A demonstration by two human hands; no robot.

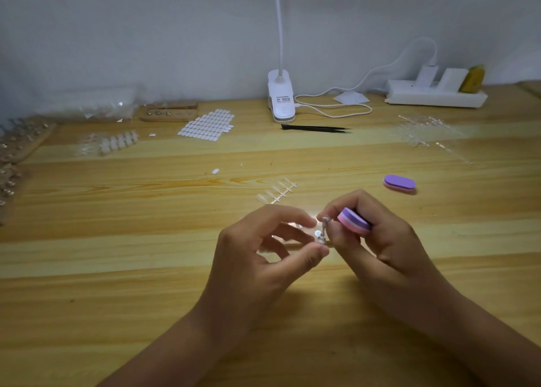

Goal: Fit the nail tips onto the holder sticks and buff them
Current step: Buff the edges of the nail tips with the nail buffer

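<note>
My left hand [263, 252] pinches a small metal holder stick [322, 231] between thumb and fingers, above the wooden table [117, 269]. My right hand [377, 237] grips a purple and pink buffer block [354, 220] and its fingertips touch the top of the stick. A strip of clear nail tips [276, 191] lies just beyond my hands. Whether a nail tip sits on the stick is too small to tell.
A second purple buffer block [399, 183] lies to the right. Black tweezers [316, 128], a sheet of white adhesive tabs [209, 125], a clip lamp [281, 99], a power strip [436, 95], wooden holder bases [169, 112] and more nail tips [117, 142] lie farther back.
</note>
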